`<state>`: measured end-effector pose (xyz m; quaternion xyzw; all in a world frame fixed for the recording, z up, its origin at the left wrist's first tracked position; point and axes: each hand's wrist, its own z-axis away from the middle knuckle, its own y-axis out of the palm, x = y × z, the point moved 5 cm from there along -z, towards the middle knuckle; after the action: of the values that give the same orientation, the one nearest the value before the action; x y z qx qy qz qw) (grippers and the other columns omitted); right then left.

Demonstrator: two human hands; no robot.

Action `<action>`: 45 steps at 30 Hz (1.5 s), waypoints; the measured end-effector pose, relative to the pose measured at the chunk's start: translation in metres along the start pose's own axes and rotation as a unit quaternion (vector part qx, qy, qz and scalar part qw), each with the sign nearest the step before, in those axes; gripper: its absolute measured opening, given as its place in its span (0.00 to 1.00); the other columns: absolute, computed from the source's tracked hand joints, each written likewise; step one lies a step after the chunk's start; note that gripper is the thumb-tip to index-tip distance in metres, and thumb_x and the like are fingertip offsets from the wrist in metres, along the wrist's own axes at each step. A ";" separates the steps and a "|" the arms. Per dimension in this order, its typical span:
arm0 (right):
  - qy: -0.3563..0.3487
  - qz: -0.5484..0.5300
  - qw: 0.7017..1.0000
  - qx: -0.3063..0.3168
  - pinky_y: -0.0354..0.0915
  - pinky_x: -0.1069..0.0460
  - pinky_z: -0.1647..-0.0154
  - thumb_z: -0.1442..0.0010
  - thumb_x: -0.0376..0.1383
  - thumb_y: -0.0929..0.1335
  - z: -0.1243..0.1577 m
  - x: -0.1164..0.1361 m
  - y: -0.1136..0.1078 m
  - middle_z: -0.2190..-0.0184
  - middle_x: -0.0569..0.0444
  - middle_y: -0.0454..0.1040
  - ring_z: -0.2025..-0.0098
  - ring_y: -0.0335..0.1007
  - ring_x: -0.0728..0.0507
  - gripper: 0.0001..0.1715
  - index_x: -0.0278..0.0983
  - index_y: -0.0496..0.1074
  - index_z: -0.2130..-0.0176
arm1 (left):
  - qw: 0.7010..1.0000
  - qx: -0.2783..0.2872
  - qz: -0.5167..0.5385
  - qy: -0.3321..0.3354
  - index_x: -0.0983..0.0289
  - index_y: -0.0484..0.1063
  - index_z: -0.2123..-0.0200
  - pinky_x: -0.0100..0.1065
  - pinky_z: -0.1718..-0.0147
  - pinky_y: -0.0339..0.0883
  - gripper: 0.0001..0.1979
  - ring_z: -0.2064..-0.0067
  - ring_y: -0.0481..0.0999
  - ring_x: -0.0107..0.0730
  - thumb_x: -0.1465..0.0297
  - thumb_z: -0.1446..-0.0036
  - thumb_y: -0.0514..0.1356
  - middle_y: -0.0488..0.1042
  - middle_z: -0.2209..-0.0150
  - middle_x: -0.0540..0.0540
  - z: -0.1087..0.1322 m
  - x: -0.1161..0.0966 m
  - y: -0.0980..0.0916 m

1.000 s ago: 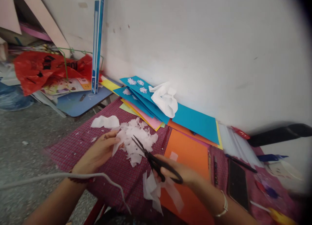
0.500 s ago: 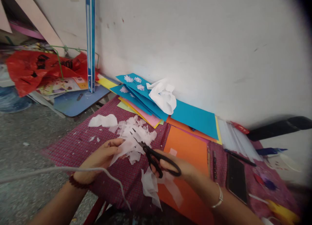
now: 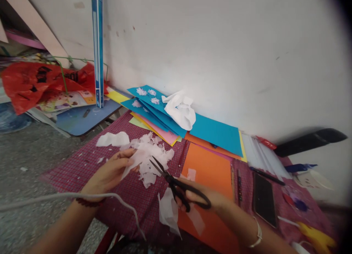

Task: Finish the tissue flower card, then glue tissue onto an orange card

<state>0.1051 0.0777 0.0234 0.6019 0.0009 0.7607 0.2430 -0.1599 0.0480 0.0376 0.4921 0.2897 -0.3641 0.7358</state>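
Note:
Black scissors (image 3: 178, 188) are in my right hand (image 3: 196, 195), its fingers in the handle loops. Their blades point up and left and stand slightly apart, with no paper visible between them. My left hand (image 3: 112, 169) pinches a thin white piece of paper (image 3: 132, 162) just left of the blade tips. Beyond it lies a heap of white paper scraps (image 3: 154, 153) on the red checked cloth (image 3: 82, 166). Another torn white piece (image 3: 168, 212) is below the scissors, beside the orange sheet (image 3: 209, 166).
Blue sheets (image 3: 217, 131) and crumpled white tissue (image 3: 181, 111) lie along the wall. A phone (image 3: 264, 199) and pens are at the right. A grey cable (image 3: 110, 196) crosses over my left wrist. The blue side table (image 3: 82, 118) holds a red bag (image 3: 38, 81).
The scissors and my right hand have moved a little right and down, away from the held paper. My left hand still pinches the paper. The whole view has shifted slightly.

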 end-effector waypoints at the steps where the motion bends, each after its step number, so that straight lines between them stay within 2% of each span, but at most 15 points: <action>1: -0.012 0.000 1.000 0.008 0.62 0.55 0.70 0.45 0.64 0.70 0.001 0.001 -0.001 0.67 0.53 0.69 0.70 0.67 0.50 0.40 0.33 0.67 0.55 | 1.000 0.002 0.001 -0.005 0.65 0.82 0.69 0.28 0.72 0.70 0.15 0.75 0.74 0.27 0.75 0.67 0.73 0.78 0.75 0.52 0.000 0.002 -0.001; 5: -0.021 -0.027 0.999 0.032 0.62 0.56 0.70 0.43 0.62 0.69 -0.002 0.001 -0.001 0.67 0.53 0.70 0.69 0.67 0.51 0.37 0.33 0.67 0.57 | 0.999 0.011 0.000 -0.031 0.65 0.82 0.65 0.28 0.71 0.70 0.16 0.74 0.75 0.29 0.74 0.62 0.73 0.80 0.73 0.54 0.002 0.017 -0.003; 9: -0.010 -0.066 0.997 0.045 0.64 0.56 0.71 0.45 0.63 0.71 -0.009 -0.004 0.000 0.67 0.53 0.71 0.70 0.69 0.51 0.37 0.34 0.68 0.57 | 0.998 0.052 -0.028 -0.031 0.66 0.80 0.70 0.26 0.74 0.66 0.12 0.76 0.72 0.26 0.70 0.61 0.73 0.76 0.77 0.52 0.003 0.026 0.001; 14: -0.024 -0.083 0.995 0.038 0.65 0.56 0.71 0.45 0.64 0.70 -0.014 -0.005 -0.001 0.68 0.53 0.72 0.71 0.69 0.50 0.39 0.34 0.69 0.55 | 0.996 0.064 -0.028 -0.055 0.65 0.82 0.65 0.27 0.74 0.65 0.13 0.75 0.73 0.28 0.72 0.58 0.72 0.79 0.72 0.54 0.003 0.033 0.004; 18: -0.031 -0.054 0.998 0.012 0.64 0.54 0.72 0.45 0.65 0.69 -0.011 -0.005 -0.008 0.68 0.53 0.72 0.71 0.68 0.49 0.39 0.34 0.69 0.54 | 0.995 0.078 -0.044 -0.032 0.67 0.82 0.70 0.26 0.74 0.64 0.09 0.76 0.70 0.27 0.72 0.60 0.71 0.76 0.76 0.53 0.003 0.032 0.007; 23: -0.020 -0.023 0.999 -0.016 0.62 0.55 0.72 0.43 0.64 0.69 0.002 -0.009 -0.015 0.67 0.52 0.71 0.71 0.68 0.50 0.39 0.33 0.68 0.54 | 0.998 0.053 -0.027 -0.026 0.67 0.82 0.66 0.28 0.72 0.65 0.13 0.75 0.72 0.28 0.69 0.59 0.72 0.77 0.75 0.54 -0.001 0.030 -0.003; 28: -0.014 -0.018 0.999 0.028 0.63 0.54 0.71 0.44 0.65 0.69 0.012 -0.002 -0.009 0.65 0.52 0.71 0.70 0.68 0.49 0.40 0.34 0.68 0.52 | 0.996 0.080 -0.038 -0.012 0.67 0.81 0.70 0.27 0.73 0.65 0.11 0.76 0.70 0.27 0.68 0.58 0.72 0.75 0.77 0.53 -0.006 0.023 0.000; 32: 0.001 -0.015 1.000 0.021 0.62 0.52 0.70 0.45 0.65 0.69 0.007 0.003 -0.005 0.66 0.52 0.70 0.70 0.66 0.48 0.39 0.36 0.69 0.54 | 0.998 0.038 -0.050 -0.024 0.66 0.82 0.69 0.27 0.73 0.65 0.13 0.75 0.71 0.27 0.68 0.61 0.73 0.76 0.76 0.53 -0.003 0.026 0.004; 39: -0.025 -0.089 0.995 0.034 0.61 0.55 0.74 0.48 0.64 0.72 -0.013 -0.005 -0.005 0.71 0.56 0.70 0.73 0.66 0.50 0.38 0.36 0.66 0.58 | 0.994 0.084 -0.067 -0.027 0.67 0.82 0.71 0.26 0.74 0.62 0.12 0.76 0.69 0.26 0.66 0.61 0.72 0.74 0.78 0.52 0.006 0.033 0.017; 45: -0.024 -0.038 0.999 0.009 0.60 0.55 0.75 0.45 0.64 0.70 -0.014 0.006 -0.002 0.69 0.54 0.70 0.74 0.65 0.51 0.37 0.35 0.67 0.58 | 0.995 0.076 -0.053 -0.042 0.65 0.83 0.69 0.24 0.75 0.61 0.12 0.77 0.69 0.24 0.68 0.60 0.72 0.75 0.78 0.52 0.006 0.036 0.017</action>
<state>0.0923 0.0858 0.0250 0.6213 0.0245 0.7366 0.2662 -0.1251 0.0375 0.0208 0.5152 0.2552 -0.4437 0.6874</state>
